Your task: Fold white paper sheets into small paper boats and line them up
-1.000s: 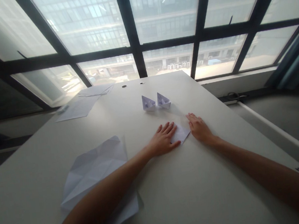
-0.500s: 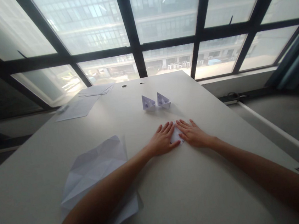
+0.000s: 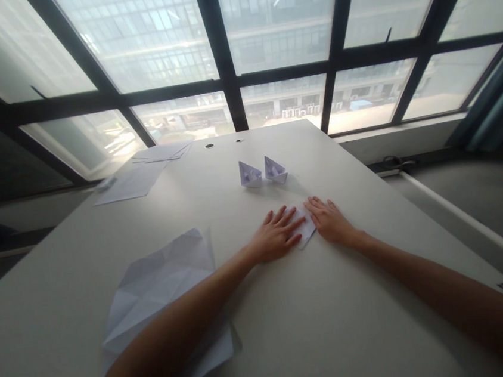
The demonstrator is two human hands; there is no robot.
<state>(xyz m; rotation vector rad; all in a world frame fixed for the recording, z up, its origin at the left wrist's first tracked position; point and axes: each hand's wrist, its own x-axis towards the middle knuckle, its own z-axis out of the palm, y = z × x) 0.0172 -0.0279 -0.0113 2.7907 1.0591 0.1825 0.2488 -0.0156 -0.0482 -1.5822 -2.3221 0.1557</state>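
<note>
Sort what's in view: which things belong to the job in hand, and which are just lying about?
In hand:
folded paper
left hand, spread on it
right hand, at its right edge

Apparently lying about:
left paper shape
right paper shape
creased sheet
loose sheets, far left

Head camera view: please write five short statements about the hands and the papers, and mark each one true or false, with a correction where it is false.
1. The left hand lies on a small folded paper. True.
2. The right hand holds a paper boat. False: it lies flat at the folded paper's right edge.
3. Two paper boats stand beyond the hands. True.
4. The large creased sheet lies beside the right forearm. False: it is partly hidden by the left forearm.
5. More paper sheets lie towards the far left of the table. True.
</note>
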